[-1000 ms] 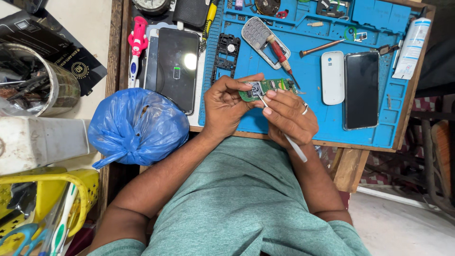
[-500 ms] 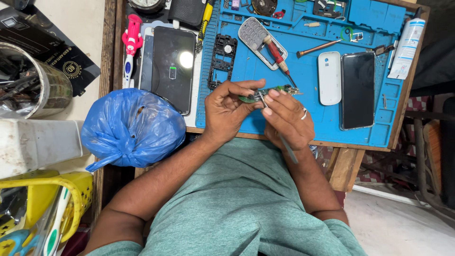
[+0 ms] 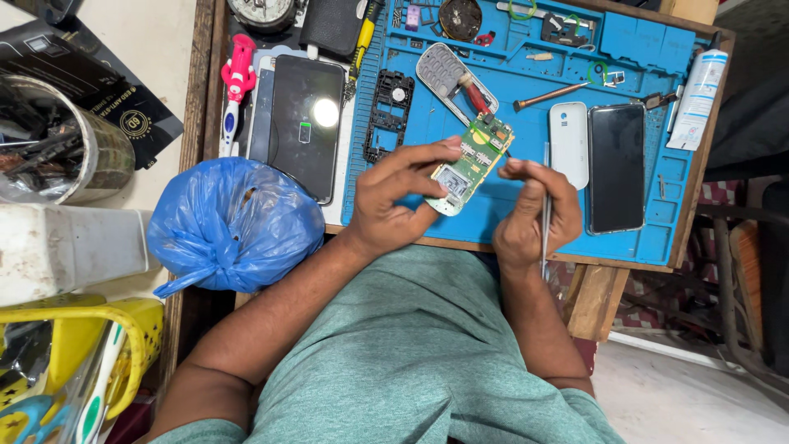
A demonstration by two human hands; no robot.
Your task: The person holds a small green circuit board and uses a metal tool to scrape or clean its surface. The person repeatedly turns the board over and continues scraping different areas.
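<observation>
My left hand (image 3: 399, 197) holds a small green circuit board (image 3: 472, 163) by its lower end, tilted over the blue work mat (image 3: 657, 238). My right hand (image 3: 534, 210) grips thin metal tweezers (image 3: 546, 205) that run upright through the fist, just right of the board and apart from it. A grey phone keypad cover (image 3: 444, 72) and a red-handled screwdriver (image 3: 475, 95) lie right behind the board.
On the mat lie a black phone frame (image 3: 390, 115), a white phone back (image 3: 568, 144), a dark phone (image 3: 616, 168) and a white tube (image 3: 699, 90). Left of the mat are a charging phone (image 3: 308, 123), a blue plastic bag (image 3: 234, 226) and a tin of tools (image 3: 57, 156).
The hands have parted: the left one now shows the board's face alone, and the right one has drawn back to the right with the tweezers.
</observation>
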